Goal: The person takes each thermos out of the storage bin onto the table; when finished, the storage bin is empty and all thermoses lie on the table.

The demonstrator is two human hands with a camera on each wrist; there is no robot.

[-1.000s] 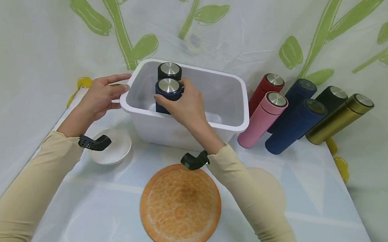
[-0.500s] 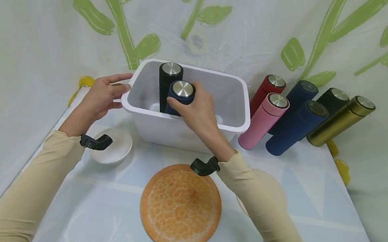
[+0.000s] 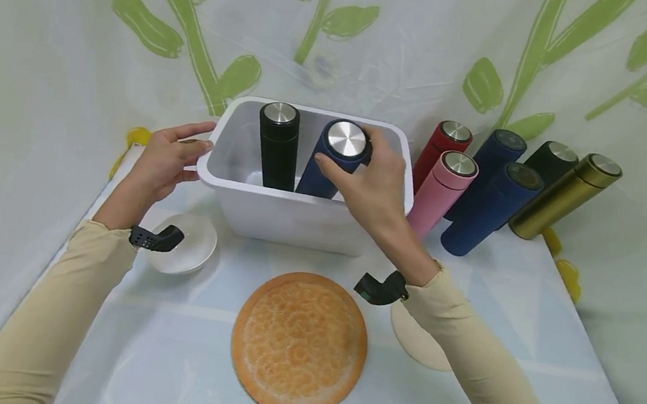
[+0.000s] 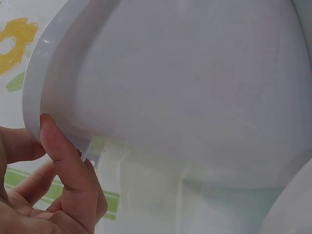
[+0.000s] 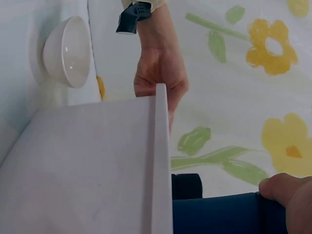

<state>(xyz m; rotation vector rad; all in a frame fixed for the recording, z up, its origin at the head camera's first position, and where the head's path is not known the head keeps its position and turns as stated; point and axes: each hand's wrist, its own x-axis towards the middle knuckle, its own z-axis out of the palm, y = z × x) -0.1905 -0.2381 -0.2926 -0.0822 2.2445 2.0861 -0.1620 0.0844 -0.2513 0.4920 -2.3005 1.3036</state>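
A white plastic tub (image 3: 285,219) stands at the back of the table. My left hand (image 3: 162,158) pinches its left rim, thumb and fingers on either side, as the left wrist view shows (image 4: 63,170). Inside the tub, my right hand (image 3: 382,192) grips a navy blue thermos (image 3: 317,176) near its silver-topped lid. This thermos leans, lid toward the right; the tub's front wall hides its base. A black thermos (image 3: 277,159) stands to its left in the tub, apart from it. In the right wrist view the blue thermos (image 5: 219,215) shows above the tub's rim.
Right of the tub stand red (image 3: 439,150), pink (image 3: 440,193), blue (image 3: 488,212), black (image 3: 548,168) and gold (image 3: 566,198) thermoses. A white bowl (image 3: 187,249) lies front left. A round brown mat (image 3: 300,344) and a pale disc (image 3: 419,335) lie nearer.
My right hand has carried the blue thermos rightward inside the tub, away from the black thermos, and it now leans more. My left hand has stayed at the rim.
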